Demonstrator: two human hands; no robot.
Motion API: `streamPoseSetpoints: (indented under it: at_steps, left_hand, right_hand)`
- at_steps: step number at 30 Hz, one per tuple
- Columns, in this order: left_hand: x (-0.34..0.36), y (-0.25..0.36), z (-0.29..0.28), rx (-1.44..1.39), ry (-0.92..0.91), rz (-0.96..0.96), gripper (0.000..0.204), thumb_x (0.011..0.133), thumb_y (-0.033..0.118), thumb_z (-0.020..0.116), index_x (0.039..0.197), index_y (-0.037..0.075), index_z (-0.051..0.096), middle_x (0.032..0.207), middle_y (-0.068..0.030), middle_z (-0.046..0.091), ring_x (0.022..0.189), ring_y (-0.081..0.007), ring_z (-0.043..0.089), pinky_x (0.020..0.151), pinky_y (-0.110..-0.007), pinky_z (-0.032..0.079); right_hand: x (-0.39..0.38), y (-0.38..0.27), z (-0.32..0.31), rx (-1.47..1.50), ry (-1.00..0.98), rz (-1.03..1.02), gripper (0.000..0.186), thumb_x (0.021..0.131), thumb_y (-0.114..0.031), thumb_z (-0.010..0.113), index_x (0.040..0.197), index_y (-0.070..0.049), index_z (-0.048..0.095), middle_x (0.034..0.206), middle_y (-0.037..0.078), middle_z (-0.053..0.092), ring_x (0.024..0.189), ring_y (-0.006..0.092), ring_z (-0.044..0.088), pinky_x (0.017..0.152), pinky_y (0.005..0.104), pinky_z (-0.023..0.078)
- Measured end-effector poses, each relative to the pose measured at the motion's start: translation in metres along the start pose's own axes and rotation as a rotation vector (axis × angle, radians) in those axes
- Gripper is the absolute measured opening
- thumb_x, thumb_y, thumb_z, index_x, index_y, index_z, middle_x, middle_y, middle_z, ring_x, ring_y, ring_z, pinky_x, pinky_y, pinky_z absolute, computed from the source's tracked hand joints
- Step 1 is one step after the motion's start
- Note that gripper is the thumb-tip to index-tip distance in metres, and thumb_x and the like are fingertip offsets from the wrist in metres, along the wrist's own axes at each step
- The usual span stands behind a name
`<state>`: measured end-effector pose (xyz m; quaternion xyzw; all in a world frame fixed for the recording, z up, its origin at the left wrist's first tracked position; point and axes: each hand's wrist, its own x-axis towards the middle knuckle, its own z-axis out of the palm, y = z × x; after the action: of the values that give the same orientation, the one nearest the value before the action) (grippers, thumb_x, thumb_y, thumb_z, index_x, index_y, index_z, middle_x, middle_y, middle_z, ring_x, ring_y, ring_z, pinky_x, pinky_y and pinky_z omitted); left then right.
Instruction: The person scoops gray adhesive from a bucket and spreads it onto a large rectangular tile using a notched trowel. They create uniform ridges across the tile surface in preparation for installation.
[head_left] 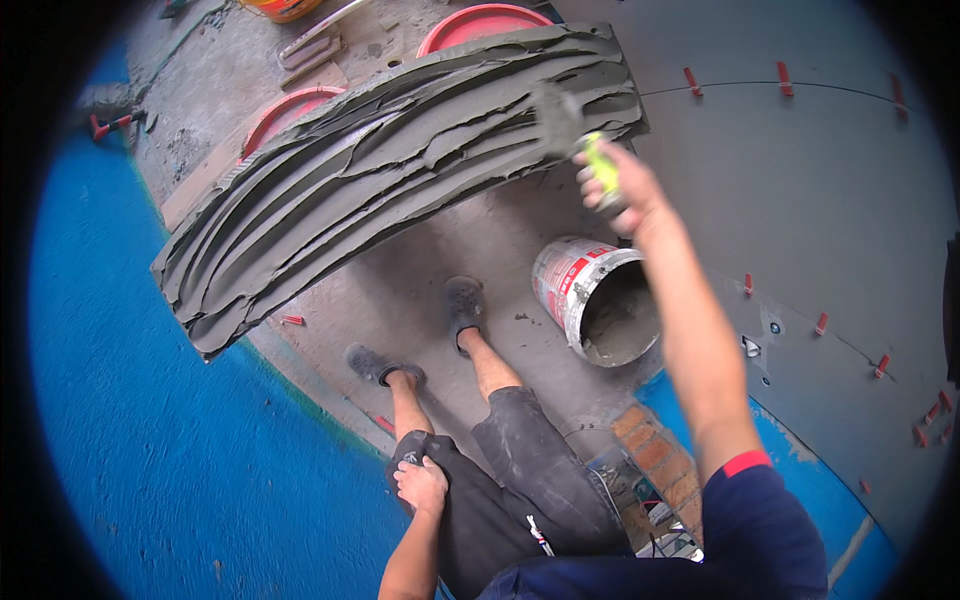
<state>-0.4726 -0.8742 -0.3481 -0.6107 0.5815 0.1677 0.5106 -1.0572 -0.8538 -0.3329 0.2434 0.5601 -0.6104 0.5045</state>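
Observation:
My right hand (622, 188) is closed around the yellow-green handle of a trowel (600, 165). Its blade is smeared by motion over the right part of a long slab (400, 150). Thick grey mortar in wavy ridges covers the slab's upper face. Two red round buckets or tubs, a left one (285, 112) and a right one (480, 22), show behind the slab and partly under it. At my thigh, my left hand (422, 485) has its fingers curled against my dark shorts (455, 500), seemingly gripping the cloth.
A white bucket (560, 285) with red print and grey mortar inside stands below my right forearm. Large grey tiles with red clips (785, 80) cover the right wall. A blue wall (120, 400) runs along the left. Bricks (660, 460) and an orange bucket (283, 8) are also around.

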Motion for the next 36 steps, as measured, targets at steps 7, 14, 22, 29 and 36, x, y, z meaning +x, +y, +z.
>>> streamPoseSetpoints:
  at_steps: [7, 14, 22, 29, 36]
  left_hand:
    - [0.002, 0.011, 0.003, 0.065, 0.009, 0.034, 0.060, 0.097, 0.047, 0.059, 0.126, -0.004, 0.049, 0.123, -0.0265, 0.058, 0.110, -0.0435, 0.065, 0.095, -0.052, 0.051]
    - [0.001, 0.012, 0.001, 0.062, 0.032, 0.024, 0.056, 0.097, 0.045, 0.059, 0.123, -0.003, 0.051, 0.120, -0.0238, 0.059, 0.110, -0.0405, 0.064, 0.097, -0.051, 0.049]
    - [0.003, 0.001, 0.001, 0.028, 0.013, 0.028, 0.056, 0.097, 0.044, 0.059, 0.124, -0.004, 0.050, 0.121, -0.0233, 0.058, 0.112, -0.0400, 0.064, 0.097, -0.051, 0.049]
    - [0.008, -0.006, 0.002, 0.028, -0.011, 0.003, 0.058, 0.097, 0.046, 0.059, 0.125, -0.004, 0.050, 0.121, -0.0228, 0.058, 0.112, -0.0396, 0.064, 0.097, -0.050, 0.049]
    - [0.012, -0.009, 0.000, 0.003, 0.006, 0.022, 0.057, 0.097, 0.045, 0.059, 0.125, -0.005, 0.051, 0.119, -0.0233, 0.059, 0.110, -0.0408, 0.064, 0.097, -0.051, 0.049]
  right_hand:
    - [-0.026, 0.160, 0.153, -0.541, -0.165, 0.001, 0.042, 0.096, -0.038, 0.066, 0.112, 0.000, 0.064, 0.080, 0.014, 0.070, 0.064, 0.0246, 0.071, 0.052, 0.0399, 0.058]
    - [-0.028, 0.095, 0.028, -1.234, 0.248, -0.429, 0.048, 0.092, -0.044, 0.067, 0.108, 0.001, 0.065, 0.102, 0.025, 0.072, 0.098, 0.0424, 0.070, 0.085, 0.0488, 0.056]
    - [-0.053, 0.016, -0.039, -0.065, 0.208, -0.090, 0.041, 0.104, -0.042, 0.053, 0.118, -0.003, 0.056, 0.078, -0.003, 0.050, 0.056, 0.0027, 0.044, 0.046, 0.0186, 0.040]
    - [-0.065, 0.168, 0.125, 0.149, -0.171, 0.206, 0.046, 0.105, -0.046, 0.051, 0.125, -0.004, 0.052, 0.082, 0.003, 0.053, 0.060, 0.0107, 0.052, 0.050, 0.0259, 0.046]
    - [-0.064, 0.269, 0.219, 0.316, -0.547, 0.502, 0.045, 0.102, -0.044, 0.060, 0.119, -0.002, 0.055, 0.079, 0.003, 0.055, 0.054, 0.0092, 0.052, 0.044, 0.0261, 0.045]
